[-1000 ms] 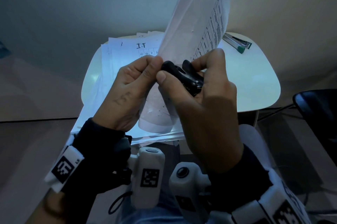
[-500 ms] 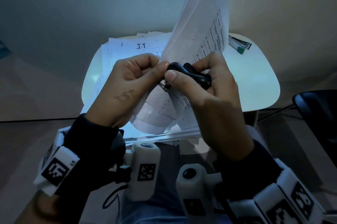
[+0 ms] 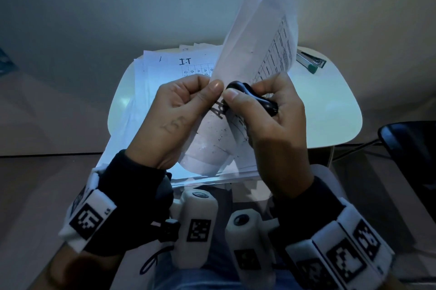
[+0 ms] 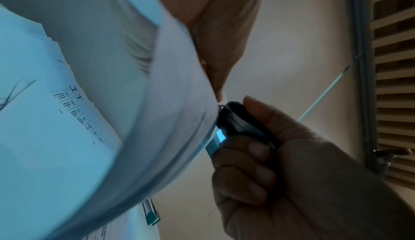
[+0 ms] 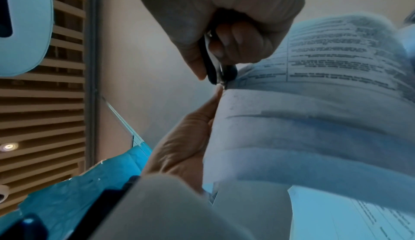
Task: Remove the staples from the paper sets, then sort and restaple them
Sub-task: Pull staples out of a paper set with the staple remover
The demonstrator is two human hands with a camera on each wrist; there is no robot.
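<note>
My left hand pinches the corner of a stapled paper set between thumb and curled fingers, and the sheets stand up over the table. My right hand grips a black staple remover, thumb on top, its tip against the pinched corner. In the left wrist view the staple remover bites at the edge of the paper set beside my left thumb. In the right wrist view the staple remover meets the paper set at its corner. The staple itself is too small to make out.
A pile of loose printed sheets covers the left and middle of the small white table. A stapler with a green end lies at the table's far right. A dark chair stands to the right.
Both hands have risen slightly and turned, and the staple remover has tilted flatter. The held sheets have fanned apart at the top.
</note>
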